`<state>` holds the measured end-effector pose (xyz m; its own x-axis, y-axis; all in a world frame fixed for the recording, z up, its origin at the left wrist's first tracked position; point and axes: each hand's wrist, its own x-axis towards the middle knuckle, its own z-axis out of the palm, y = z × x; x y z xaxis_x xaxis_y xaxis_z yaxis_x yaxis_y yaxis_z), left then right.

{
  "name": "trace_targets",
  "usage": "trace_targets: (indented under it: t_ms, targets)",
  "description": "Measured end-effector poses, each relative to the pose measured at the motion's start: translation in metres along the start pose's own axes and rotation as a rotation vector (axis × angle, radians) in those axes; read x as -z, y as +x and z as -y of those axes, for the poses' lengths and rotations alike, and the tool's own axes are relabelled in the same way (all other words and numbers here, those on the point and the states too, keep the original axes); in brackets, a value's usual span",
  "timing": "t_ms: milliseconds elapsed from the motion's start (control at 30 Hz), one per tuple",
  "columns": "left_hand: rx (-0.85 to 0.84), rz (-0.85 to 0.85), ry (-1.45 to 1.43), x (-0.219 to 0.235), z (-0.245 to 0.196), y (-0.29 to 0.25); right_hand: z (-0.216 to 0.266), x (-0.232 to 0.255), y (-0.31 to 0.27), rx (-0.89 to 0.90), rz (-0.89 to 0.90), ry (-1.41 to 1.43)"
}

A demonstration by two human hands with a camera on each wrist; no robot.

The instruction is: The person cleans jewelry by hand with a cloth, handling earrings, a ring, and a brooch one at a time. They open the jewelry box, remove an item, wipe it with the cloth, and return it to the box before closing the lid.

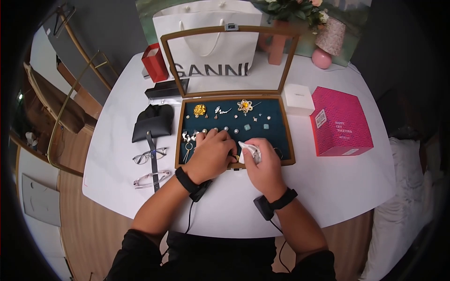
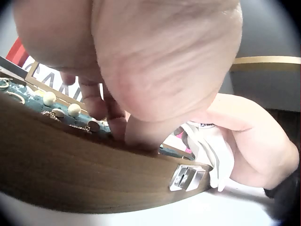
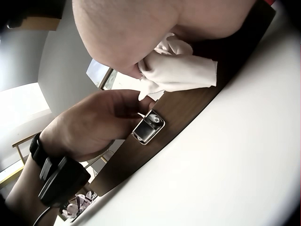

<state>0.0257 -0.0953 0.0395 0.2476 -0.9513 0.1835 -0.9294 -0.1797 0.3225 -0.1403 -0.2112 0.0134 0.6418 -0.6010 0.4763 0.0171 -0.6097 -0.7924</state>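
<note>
In the head view my left hand (image 1: 213,152) reaches over the front of the wooden display case (image 1: 294,161). Its thumb and forefinger pinch a small gold-coloured piece (image 1: 236,158) beside the front rim; its detail is too small to tell. My right hand (image 1: 266,168) grips a crumpled white cloth (image 1: 252,152) just right of that piece. In the right wrist view the cloth (image 3: 181,73) hangs over the case's front edge, near the metal latch (image 3: 149,127). Brooches, pearl earrings and green studs lie on the dark green lining around the left hand.
The glass lid (image 1: 229,92) stands raised behind the case, before a white paper bag (image 1: 211,47). At left are a black pouch (image 1: 153,124) and two pairs of glasses (image 1: 150,155). A pink box (image 1: 342,122) and white box (image 1: 299,99) stand right.
</note>
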Motion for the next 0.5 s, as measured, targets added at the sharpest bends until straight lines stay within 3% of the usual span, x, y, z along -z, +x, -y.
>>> trace_targets:
  t_ms: [300,433,500]
  targets:
    - [0.041,0.061,-0.118,0.002,-0.008,-0.004,0.002,0.003,0.000,-0.005,0.026,0.052]
    - [-0.023,-0.096,-0.321,0.000,-0.008,-0.010,0.002,0.003,0.000,-0.002,0.011,0.050]
    - [0.058,-0.155,-0.487,-0.001,-0.014,-0.016,0.004,0.003,0.001,0.019,-0.001,0.045]
